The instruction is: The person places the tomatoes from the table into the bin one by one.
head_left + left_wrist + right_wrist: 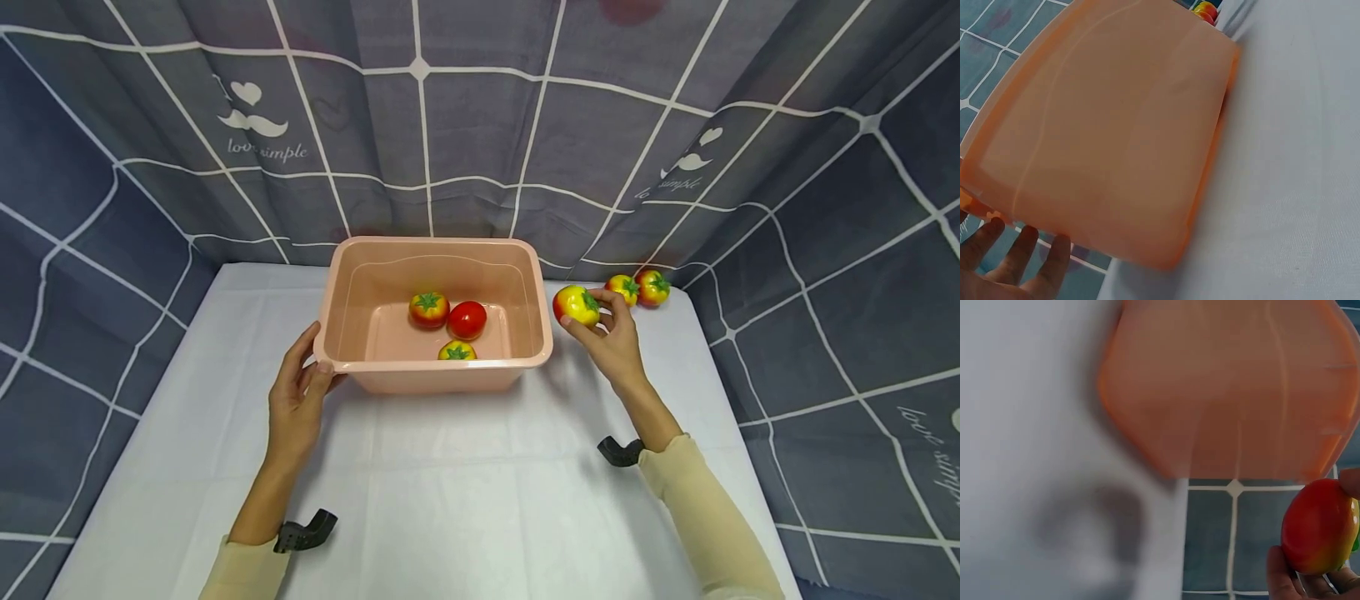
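Observation:
A pink plastic basin (435, 378) stands on the white table, with two red-and-yellow tomatoes, one of them (428, 310) green-topped, and a plain red tomato (467, 320) inside. My left hand (297, 408) grips the basin's front left corner, thumb on the rim. In the left wrist view, the fingers (1017, 256) lie along the basin's wall (1116, 125). Just off the basin's right rim, my right hand (617, 340) holds a yellow-and-red tomato (575, 306) between thumb and fingers. The right wrist view shows that tomato (1317, 526) from its red side, raised off the table.
Two more tomatoes, a yellow one (622, 289) and a red-yellow one (652, 287), sit at the table's back right corner, behind the right hand. Grey curtains with white lines (480, 125) enclose the table (420, 500) at the back and both sides.

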`<action>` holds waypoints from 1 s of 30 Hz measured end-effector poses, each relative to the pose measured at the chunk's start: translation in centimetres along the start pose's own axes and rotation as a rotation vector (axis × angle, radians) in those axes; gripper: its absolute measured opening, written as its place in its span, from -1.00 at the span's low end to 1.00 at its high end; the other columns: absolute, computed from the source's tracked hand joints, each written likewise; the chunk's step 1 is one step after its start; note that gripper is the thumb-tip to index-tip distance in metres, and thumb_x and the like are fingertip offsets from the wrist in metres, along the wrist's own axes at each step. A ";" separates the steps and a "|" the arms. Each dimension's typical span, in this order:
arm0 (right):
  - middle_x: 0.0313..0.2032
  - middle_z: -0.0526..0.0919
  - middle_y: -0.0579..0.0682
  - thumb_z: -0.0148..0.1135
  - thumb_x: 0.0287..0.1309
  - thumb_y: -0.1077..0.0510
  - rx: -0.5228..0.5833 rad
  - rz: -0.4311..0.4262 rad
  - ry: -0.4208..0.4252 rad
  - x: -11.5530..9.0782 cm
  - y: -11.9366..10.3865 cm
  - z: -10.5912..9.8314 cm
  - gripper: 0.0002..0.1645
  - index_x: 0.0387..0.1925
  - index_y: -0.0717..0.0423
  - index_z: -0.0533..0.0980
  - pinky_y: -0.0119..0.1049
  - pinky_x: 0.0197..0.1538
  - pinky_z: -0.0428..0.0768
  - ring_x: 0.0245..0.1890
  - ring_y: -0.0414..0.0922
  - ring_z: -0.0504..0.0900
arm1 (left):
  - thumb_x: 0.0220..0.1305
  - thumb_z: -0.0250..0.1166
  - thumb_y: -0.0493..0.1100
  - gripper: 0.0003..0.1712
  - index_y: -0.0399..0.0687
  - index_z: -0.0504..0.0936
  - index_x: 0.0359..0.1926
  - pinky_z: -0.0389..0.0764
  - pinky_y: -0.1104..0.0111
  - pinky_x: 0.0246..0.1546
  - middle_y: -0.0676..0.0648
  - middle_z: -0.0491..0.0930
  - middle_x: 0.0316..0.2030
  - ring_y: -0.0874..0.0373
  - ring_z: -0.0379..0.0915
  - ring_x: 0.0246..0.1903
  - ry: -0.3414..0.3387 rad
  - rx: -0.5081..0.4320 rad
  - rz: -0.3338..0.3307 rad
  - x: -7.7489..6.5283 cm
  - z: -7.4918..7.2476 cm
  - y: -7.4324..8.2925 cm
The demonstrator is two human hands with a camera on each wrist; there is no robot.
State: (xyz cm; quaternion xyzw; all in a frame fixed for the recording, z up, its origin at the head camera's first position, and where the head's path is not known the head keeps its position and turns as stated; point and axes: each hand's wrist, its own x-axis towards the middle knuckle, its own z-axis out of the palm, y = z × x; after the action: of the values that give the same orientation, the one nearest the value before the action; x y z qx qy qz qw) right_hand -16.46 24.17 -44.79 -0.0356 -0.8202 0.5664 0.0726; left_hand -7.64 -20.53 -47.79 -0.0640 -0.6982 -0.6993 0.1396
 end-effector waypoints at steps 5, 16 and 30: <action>0.36 0.49 0.07 0.56 0.28 0.02 0.017 -0.053 0.005 0.5 -1.4 0.0 -0.16 0.44 0.14 0.34 -0.42 0.25 0.61 0.23 -0.07 0.54 | 0.64 0.09 -0.39 -0.30 -0.02 0.24 0.68 0.74 0.51 0.21 -0.33 0.28 0.52 0.33 0.65 0.17 0.006 0.007 -0.009 0.0 0.0 0.0; 0.36 0.52 0.05 0.58 0.25 0.11 0.014 -0.183 -0.009 1.5 -3.6 0.4 -0.21 0.40 0.12 0.39 -0.58 0.19 0.63 0.18 -0.10 0.61 | 0.64 0.10 -0.38 -0.30 0.02 0.25 0.68 0.74 0.48 0.20 -0.31 0.27 0.56 0.29 0.65 0.22 0.012 0.029 -0.014 0.0 -0.1 -0.1; 0.36 0.53 0.09 0.61 0.18 0.11 -0.113 -0.308 -0.187 2.4 -6.8 2.4 -0.16 0.40 0.10 0.38 0.10 0.46 0.64 0.26 0.10 0.62 | 0.63 0.11 -0.39 -0.29 0.00 0.25 0.68 0.74 0.49 0.20 -0.31 0.27 0.54 0.22 0.65 0.23 0.005 0.023 -0.014 0.1 -0.1 0.0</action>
State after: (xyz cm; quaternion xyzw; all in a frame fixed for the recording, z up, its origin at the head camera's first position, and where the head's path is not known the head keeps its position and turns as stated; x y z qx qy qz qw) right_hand -19.10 19.84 -39.09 0.1390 -0.8497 0.5023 0.0798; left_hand -7.72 -20.67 -47.73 -0.0558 -0.7062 -0.6923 0.1373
